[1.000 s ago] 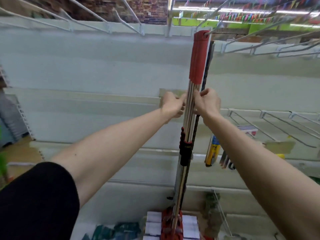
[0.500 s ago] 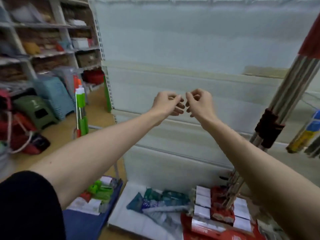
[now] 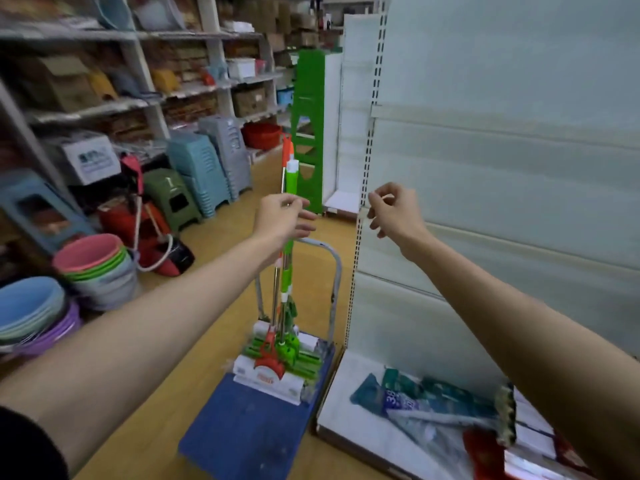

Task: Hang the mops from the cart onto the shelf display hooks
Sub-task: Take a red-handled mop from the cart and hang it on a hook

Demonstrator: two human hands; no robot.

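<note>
Two mops stand upright on the blue cart (image 3: 249, 431). One has a green handle (image 3: 291, 181) and the other an orange-tipped one (image 3: 287, 148); their heads (image 3: 277, 358) rest on the deck. My left hand (image 3: 282, 220) hovers in front of the handles with relaxed fingers that hold nothing. My right hand (image 3: 394, 211) hangs loosely curled in front of the white shelf panel (image 3: 502, 202), also holding nothing. No display hooks are in view.
The cart's grey push bar (image 3: 334, 271) rises behind the mops. Packaged goods (image 3: 426, 400) lie on the shelf base at lower right. Stacked basins (image 3: 93, 265), plastic stools (image 3: 204, 168) and a green rack (image 3: 308, 126) line the aisle's left and far side.
Both hands have let go of the red-handled mop at the shelf. The view has swung left and down to the cart, and my left hand now reaches in front of the cart's mops.
</note>
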